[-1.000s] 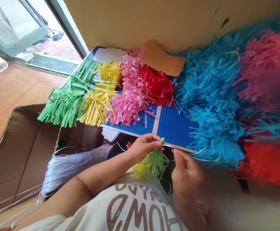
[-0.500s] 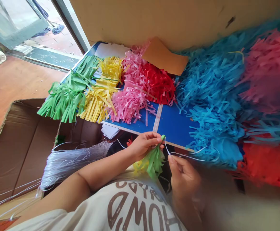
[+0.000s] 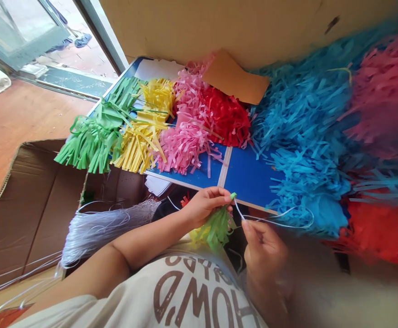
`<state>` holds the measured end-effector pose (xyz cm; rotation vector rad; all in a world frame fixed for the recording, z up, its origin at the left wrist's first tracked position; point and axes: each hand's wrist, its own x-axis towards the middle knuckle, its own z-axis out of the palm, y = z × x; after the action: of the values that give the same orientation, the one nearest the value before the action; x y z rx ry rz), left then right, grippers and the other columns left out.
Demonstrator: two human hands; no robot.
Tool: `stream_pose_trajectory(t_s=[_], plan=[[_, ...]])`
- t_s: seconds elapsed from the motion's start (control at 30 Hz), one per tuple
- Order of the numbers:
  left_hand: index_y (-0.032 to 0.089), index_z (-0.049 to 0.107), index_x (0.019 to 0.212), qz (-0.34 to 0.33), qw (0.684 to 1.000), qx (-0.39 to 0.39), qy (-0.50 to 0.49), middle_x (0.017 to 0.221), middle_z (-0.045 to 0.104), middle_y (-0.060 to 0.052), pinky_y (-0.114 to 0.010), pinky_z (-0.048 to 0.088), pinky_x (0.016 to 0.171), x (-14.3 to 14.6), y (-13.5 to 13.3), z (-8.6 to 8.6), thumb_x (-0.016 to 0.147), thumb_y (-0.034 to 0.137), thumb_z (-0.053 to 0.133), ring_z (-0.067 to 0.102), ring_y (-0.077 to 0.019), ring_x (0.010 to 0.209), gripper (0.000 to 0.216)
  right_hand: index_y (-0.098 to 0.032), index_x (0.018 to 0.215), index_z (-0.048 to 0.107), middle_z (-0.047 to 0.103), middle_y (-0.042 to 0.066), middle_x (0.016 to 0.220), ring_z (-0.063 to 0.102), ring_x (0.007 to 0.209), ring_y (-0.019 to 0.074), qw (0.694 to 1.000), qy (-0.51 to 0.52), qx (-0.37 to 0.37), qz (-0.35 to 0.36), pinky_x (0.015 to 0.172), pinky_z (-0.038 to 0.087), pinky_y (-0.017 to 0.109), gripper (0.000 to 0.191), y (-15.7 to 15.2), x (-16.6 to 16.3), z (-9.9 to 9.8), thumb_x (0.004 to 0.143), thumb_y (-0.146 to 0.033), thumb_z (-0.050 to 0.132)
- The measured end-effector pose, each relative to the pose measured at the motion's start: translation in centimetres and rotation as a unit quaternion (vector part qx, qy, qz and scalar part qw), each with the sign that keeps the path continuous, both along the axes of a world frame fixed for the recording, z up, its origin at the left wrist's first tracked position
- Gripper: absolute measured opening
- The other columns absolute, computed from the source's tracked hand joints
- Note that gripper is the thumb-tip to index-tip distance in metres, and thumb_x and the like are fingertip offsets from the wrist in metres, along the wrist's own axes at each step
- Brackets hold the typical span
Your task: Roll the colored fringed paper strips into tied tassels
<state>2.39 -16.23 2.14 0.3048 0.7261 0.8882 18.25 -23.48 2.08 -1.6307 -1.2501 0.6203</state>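
My left hand [image 3: 208,206] pinches the top of a green paper tassel [image 3: 219,228], whose fringe hangs down in front of my shirt. A twisted green loop shows just past the fingertips. Behind the green fringe a yellow tassel [image 3: 199,236] is partly hidden. White string [image 3: 239,210] runs from the green loop to my right hand [image 3: 263,246], which grips it between thumb and forefinger. From there a slack loop of the string bends out to the right over blue fringe.
Green [image 3: 89,141], yellow [image 3: 139,141], pink [image 3: 181,146] and red [image 3: 229,118] fringed paper lies on a blue table [image 3: 250,175]. Blue fringe [image 3: 308,118] is heaped at right. A bundle of white string [image 3: 96,230] hangs by a cardboard box [image 3: 38,200] at left.
Both hands stay nearly in place, the right shifted very slightly rightward with the string. The green fringe has swung a little. The whole view has moved slightly.
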Motion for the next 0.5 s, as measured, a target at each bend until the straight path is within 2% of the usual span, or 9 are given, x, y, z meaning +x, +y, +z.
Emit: stream_pose_trajectory(t_s=[0.17, 0.27, 0.3, 0.33, 0.4, 0.43, 0.47, 0.5], plan=[[0.013, 0.061, 0.082, -0.008, 0.999, 0.041, 0.028, 0.067, 0.066, -0.002, -0.025, 0.053, 0.062, 0.2, -0.3, -0.4, 0.064, 0.032, 0.088, 0.063, -0.0122, 0.062, 0.038, -0.017, 0.079, 0.075, 0.072, 0.003, 0.071, 0.063, 0.059, 0.0153, 1.000, 0.020, -0.002, -0.010, 0.057, 0.049, 0.024, 0.029, 0.7, -0.3, -0.4, 0.081, -0.046, 0.072], [0.014, 0.060, 0.081, -0.025, 0.978, 0.160, 0.135, 0.070, 0.066, -0.002, -0.026, 0.051, 0.066, 0.1, -0.6, -0.5, 0.072, 0.035, 0.080, 0.064, -0.0130, 0.064, 0.031, -0.017, 0.081, 0.073, 0.071, 0.003, 0.068, 0.062, 0.057, 0.0151, 0.999, -0.007, -0.031, 0.039, 0.055, 0.048, 0.024, 0.032, 1.3, -0.3, -0.2, 0.084, -0.049, 0.067], [0.014, 0.061, 0.081, -0.031, 0.951, 0.228, 0.205, 0.073, 0.067, -0.003, -0.027, 0.050, 0.068, 0.0, -0.7, -0.5, 0.077, 0.034, 0.076, 0.064, -0.0140, 0.067, 0.025, -0.017, 0.085, 0.072, 0.070, 0.003, 0.068, 0.062, 0.057, 0.0152, 0.997, -0.011, -0.046, 0.069, 0.055, 0.048, 0.024, 0.034, 1.5, -0.2, -0.2, 0.085, -0.050, 0.065], [0.015, 0.062, 0.083, -0.036, 0.909, 0.305, 0.282, 0.077, 0.068, -0.004, -0.028, 0.050, 0.071, -0.1, -0.8, -0.5, 0.080, 0.032, 0.071, 0.065, -0.0151, 0.071, 0.019, -0.017, 0.091, 0.070, 0.069, 0.002, 0.068, 0.062, 0.058, 0.0153, 0.993, -0.010, -0.063, 0.099, 0.055, 0.048, 0.024, 0.035, 1.7, -0.1, -0.3, 0.086, -0.051, 0.063], [0.017, 0.063, 0.087, -0.034, 0.793, 0.446, 0.414, 0.083, 0.070, -0.006, -0.031, 0.048, 0.078, -0.4, -0.9, -0.3, 0.084, 0.024, 0.064, 0.065, -0.0173, 0.078, 0.008, -0.019, 0.103, 0.065, 0.069, 0.001, 0.072, 0.063, 0.060, 0.0151, 0.985, -0.001, -0.091, 0.145, 0.055, 0.048, 0.024, 0.035, 2.0, 0.0, -0.4, 0.090, -0.051, 0.059], [0.017, 0.062, 0.089, -0.028, 0.741, 0.495, 0.454, 0.085, 0.070, -0.006, -0.033, 0.048, 0.081, -0.5, -1.0, -0.3, 0.084, 0.021, 0.061, 0.065, -0.0182, 0.081, 0.006, -0.019, 0.106, 0.063, 0.069, 0.001, 0.075, 0.064, 0.061, 0.0146, 0.982, 0.001, -0.098, 0.159, 0.056, 0.048, 0.024, 0.034, 2.2, 0.0, -0.4, 0.092, -0.049, 0.056], [0.018, 0.060, 0.092, -0.024, 0.702, 0.527, 0.478, 0.086, 0.070, -0.006, -0.034, 0.047, 0.083, -0.5, -1.1, -0.2, 0.085, 0.019, 0.059, 0.064, -0.0189, 0.081, 0.007, -0.020, 0.106, 0.063, 0.070, 0.001, 0.077, 0.063, 0.061, 0.0142, 0.982, -0.004, -0.094, 0.166, 0.057, 0.048, 0.024, 0.032, 2.2, -0.2, -0.4, 0.093, -0.048, 0.055], [0.018, 0.058, 0.095, -0.025, 0.677, 0.548, 0.492, 0.086, 0.071, -0.006, -0.035, 0.047, 0.084, -0.5, -1.1, -0.1, 0.085, 0.019, 0.058, 0.065, -0.0194, 0.081, 0.010, -0.020, 0.103, 0.064, 0.069, 0.001, 0.078, 0.063, 0.062, 0.0139, 0.983, -0.020, -0.078, 0.167, 0.059, 0.048, 0.024, 0.029, 2.3, -0.5, -0.3, 0.094, -0.046, 0.054]])
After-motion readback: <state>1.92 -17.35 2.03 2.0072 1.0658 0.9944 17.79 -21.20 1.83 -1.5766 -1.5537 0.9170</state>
